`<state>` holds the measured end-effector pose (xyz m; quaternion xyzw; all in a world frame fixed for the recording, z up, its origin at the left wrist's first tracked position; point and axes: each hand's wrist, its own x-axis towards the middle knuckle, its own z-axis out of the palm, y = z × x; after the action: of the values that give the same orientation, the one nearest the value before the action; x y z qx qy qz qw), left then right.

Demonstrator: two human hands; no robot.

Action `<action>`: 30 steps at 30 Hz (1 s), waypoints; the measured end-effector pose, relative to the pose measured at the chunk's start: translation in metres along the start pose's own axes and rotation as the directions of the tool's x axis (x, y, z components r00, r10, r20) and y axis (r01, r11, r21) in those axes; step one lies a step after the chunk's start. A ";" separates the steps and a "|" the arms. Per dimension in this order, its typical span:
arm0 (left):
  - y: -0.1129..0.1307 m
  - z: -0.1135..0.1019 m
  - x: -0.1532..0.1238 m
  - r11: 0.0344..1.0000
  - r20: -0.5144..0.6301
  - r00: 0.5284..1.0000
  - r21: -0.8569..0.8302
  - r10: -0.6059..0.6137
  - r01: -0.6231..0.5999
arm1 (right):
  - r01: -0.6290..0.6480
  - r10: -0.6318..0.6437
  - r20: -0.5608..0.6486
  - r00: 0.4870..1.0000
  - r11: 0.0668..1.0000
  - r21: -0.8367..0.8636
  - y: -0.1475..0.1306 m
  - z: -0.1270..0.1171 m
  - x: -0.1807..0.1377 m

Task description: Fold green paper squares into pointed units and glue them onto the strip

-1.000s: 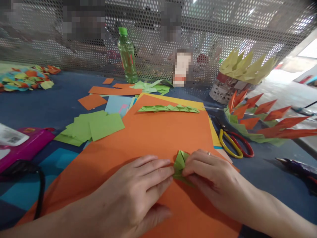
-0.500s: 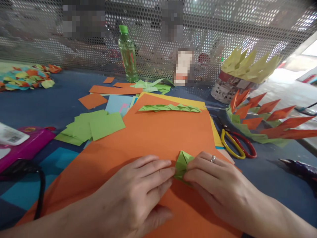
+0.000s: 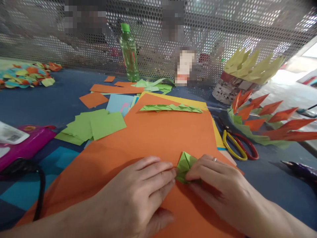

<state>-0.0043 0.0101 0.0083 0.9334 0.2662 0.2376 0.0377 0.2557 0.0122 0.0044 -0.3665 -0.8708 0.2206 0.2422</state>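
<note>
A small green paper square (image 3: 183,163) with folded creases lies on a large orange paper sheet (image 3: 173,135). My right hand (image 3: 220,185), with a ring on one finger, has its bent fingers closed on the right side of the green piece. Stretched flat across the orange sheet, my left hand (image 3: 146,188) touches the left edge of that piece with its fingertips. Its fingers are extended and hold nothing. Farther up the sheet lies a folded green paper strip (image 3: 170,108). The underside of the green piece is hidden.
Green squares (image 3: 99,125) lie to the left, near a purple device (image 3: 37,142) with a black cable. Scissors (image 3: 239,145), a pen (image 3: 297,168) and an orange-and-green paper crown (image 3: 269,125) are on the right. A green bottle (image 3: 130,56) stands behind, by a perforated metal panel (image 3: 148,19).
My right fingers have shifted slightly on the green piece, baring more of its creased face. My left hand stays at its left edge. The whole view has drifted a little.
</note>
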 end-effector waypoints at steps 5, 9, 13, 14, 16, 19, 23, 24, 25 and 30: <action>0.001 0.005 -0.001 0.999 -0.052 0.998 -0.043 -0.026 0.024 | 0.078 -0.078 0.004 0.997 0.997 0.018 0.003 -0.002 -0.001; 0.002 0.005 0.000 0.999 -0.042 0.999 -0.042 -0.013 0.012 | 0.144 -0.145 0.012 0.989 0.989 0.036 0.004 -0.005 0.000; 0.000 0.002 0.000 0.999 -0.043 0.999 -0.044 0.006 -0.008 | 0.159 -0.160 0.020 0.987 0.986 0.057 0.003 -0.008 0.004; -0.001 0.001 0.001 0.999 -0.030 0.999 -0.038 0.021 -0.022 | 0.157 -0.158 0.019 0.987 0.986 0.059 0.002 -0.009 0.004; -0.004 0.000 0.002 0.998 -0.004 0.998 -0.015 0.056 -0.056 | 0.154 -0.156 0.014 0.988 0.986 0.061 0.003 -0.008 0.004; -0.005 -0.001 0.004 0.997 0.009 0.997 0.007 0.080 -0.080 | 0.168 -0.168 0.010 0.986 0.985 0.041 0.006 -0.006 0.002; -0.001 0.002 0.000 0.999 -0.022 0.999 -0.015 0.033 -0.033 | 0.182 -0.182 0.016 0.983 0.983 0.008 0.007 -0.006 0.000; 0.000 0.003 -0.001 1.000 -0.038 0.999 -0.023 0.011 -0.012 | 0.180 -0.180 0.024 0.983 0.984 0.007 0.007 -0.006 0.000; 0.001 0.004 -0.001 1.000 -0.044 0.999 -0.029 -0.005 0.004 | 0.177 -0.177 0.032 0.984 0.984 0.005 0.006 -0.007 -0.001; 0.000 0.004 0.001 1.000 -0.032 0.999 -0.009 0.011 -0.011 | 0.190 -0.188 0.075 0.979 0.981 -0.027 0.001 -0.009 0.000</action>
<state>-0.0015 0.0105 0.0055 0.9308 0.2604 0.2539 0.0364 0.2618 0.0145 0.0108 -0.2780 -0.9136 0.1947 0.2241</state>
